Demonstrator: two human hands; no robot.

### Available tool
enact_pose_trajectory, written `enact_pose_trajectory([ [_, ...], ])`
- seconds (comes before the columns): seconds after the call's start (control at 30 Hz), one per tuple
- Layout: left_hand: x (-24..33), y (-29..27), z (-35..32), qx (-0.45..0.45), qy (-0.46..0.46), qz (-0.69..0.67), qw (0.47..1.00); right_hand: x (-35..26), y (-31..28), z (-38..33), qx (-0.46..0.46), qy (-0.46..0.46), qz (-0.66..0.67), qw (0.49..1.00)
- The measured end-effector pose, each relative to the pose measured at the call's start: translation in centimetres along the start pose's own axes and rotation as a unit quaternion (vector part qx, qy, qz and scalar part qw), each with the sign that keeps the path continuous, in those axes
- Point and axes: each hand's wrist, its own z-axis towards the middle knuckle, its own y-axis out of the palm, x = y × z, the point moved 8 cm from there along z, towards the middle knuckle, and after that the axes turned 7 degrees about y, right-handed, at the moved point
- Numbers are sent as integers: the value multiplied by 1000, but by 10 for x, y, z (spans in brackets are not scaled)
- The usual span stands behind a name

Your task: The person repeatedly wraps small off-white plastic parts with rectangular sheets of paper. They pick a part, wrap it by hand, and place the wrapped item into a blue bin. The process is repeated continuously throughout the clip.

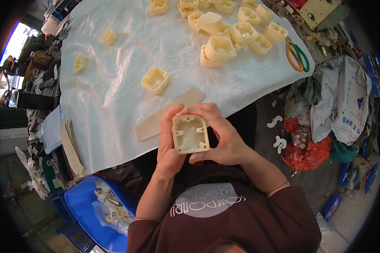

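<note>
While both hands were up by the near edge of the white-covered counter [114, 95], the left grip [168, 143] and right grip [224, 142] were pinching one cream plastic housing [191, 135] between them, open side showing, little posts inside. A tan strip [169, 114] lay just beyond it, with a single cream part [156, 80] past that and a whole pile of similar parts [221, 48] farther off, near some orange-and-green-handled scissors [292, 58].

As for writing, the white sack [352, 97] on the right had dark characters running along it plus a small blue emblem, and the maroon shirt [240, 227] had white and dark lettering around a grey patch. Whatever was on the paper [51, 128] at left was too small to read, tbh.
</note>
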Motion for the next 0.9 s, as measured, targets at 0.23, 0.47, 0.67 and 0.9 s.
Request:
enact_pose_trajectory([
  [0.23, -10, 2, 0, -14, -53, -101, 993, -7, 8, -3, 42, -51, -106, 992],
  [0.47, -5, 6, -1, 18, -32, -172, 984, -1, 10, -2, 13, -36, -22, 999],
  [0.67, -15, -1, -1, 35, -114, -153, 981, 2, 17, -5, -29, -56, 5, 998],
  [0.9, -10, 11, -1, -2, -83, -126, 988, 15, 8, 4, -30, 24, 168, 985],
])
